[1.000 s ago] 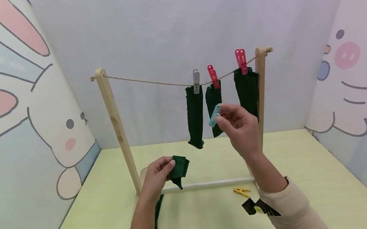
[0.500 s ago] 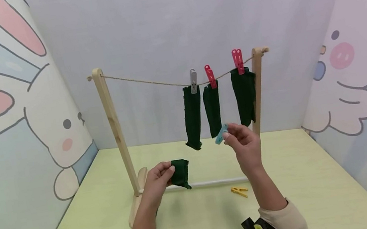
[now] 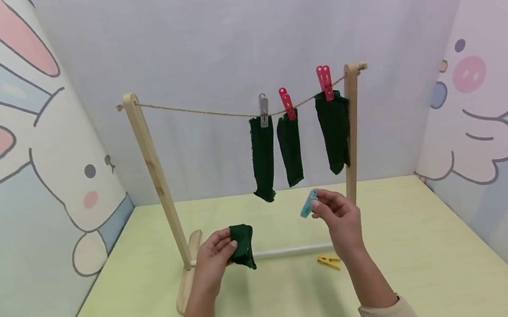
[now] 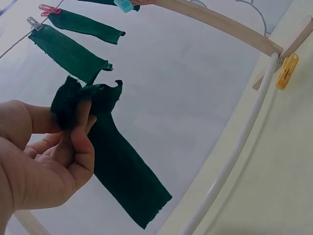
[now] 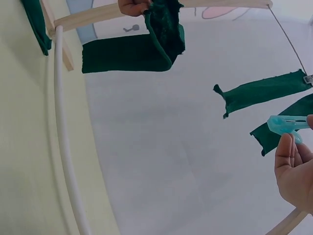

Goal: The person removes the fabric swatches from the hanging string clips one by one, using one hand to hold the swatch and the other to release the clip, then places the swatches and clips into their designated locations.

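Observation:
My left hand (image 3: 215, 257) pinches a dark green strip of cloth (image 3: 243, 244), bunched at the fingers. In the left wrist view the strip's long end (image 4: 129, 171) hangs down. My right hand (image 3: 341, 216) holds a light blue clothespin (image 3: 308, 203) between thumb and fingers, below the line and apart from any cloth. Three green cloths hang from the sagging string (image 3: 201, 112). A grey clothespin (image 3: 264, 111) clips the left cloth (image 3: 265, 156), a red clothespin (image 3: 287, 104) the middle cloth (image 3: 291, 149), and another red clothespin (image 3: 325, 82) the right cloth (image 3: 335, 133).
Wooden posts (image 3: 156, 175) carry the string at both ends, with a white rod (image 3: 292, 251) joining them low down. On the table (image 3: 403, 268) lies a yellow clothespin (image 3: 329, 262). Another green cloth (image 5: 36, 22) shows at the upper left of the right wrist view.
My right hand has come down, away from the hanging cloths, with the blue clothespin. My left hand has dropped slightly, and its cloth hangs in a different fold.

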The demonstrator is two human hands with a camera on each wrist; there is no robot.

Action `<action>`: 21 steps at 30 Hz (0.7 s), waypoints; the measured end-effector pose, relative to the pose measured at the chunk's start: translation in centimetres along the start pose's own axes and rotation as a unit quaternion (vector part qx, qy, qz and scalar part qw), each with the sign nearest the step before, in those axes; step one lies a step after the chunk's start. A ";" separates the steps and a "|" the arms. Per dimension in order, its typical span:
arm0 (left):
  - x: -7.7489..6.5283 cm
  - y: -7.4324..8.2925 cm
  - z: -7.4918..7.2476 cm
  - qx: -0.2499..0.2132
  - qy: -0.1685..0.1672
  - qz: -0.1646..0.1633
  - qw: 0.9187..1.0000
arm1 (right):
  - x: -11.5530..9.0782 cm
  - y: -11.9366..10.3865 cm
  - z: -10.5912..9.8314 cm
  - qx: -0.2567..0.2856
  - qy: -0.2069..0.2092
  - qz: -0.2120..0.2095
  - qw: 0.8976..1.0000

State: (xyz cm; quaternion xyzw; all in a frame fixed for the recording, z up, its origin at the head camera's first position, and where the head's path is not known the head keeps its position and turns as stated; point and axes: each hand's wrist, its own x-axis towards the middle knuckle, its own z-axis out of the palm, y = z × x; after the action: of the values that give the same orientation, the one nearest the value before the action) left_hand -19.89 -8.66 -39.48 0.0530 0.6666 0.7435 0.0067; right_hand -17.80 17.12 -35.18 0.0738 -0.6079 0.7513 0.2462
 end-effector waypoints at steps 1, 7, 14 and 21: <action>-0.1 -0.1 -0.1 -0.002 0.001 -0.003 1.000 | -0.1 0.1 -0.1 0.000 0.001 0.002 1.000; -0.7 -0.7 -0.4 -0.018 0.000 -0.026 0.999 | -0.9 0.7 -0.8 0.010 0.020 0.025 0.999; -1.0 -1.3 -0.4 -0.037 0.002 -0.037 0.999 | -1.4 1.2 -1.6 0.013 0.041 0.051 0.998; -1.3 -1.8 -0.4 -0.043 0.005 -0.046 0.998 | -1.8 2.1 -2.6 -0.003 0.050 0.069 0.996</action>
State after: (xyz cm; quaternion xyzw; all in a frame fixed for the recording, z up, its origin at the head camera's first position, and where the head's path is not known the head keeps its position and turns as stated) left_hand -18.73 -8.98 -41.38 0.0176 0.6361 0.7703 0.0399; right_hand -16.74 18.75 -38.41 -0.0067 -0.6005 0.7675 0.2245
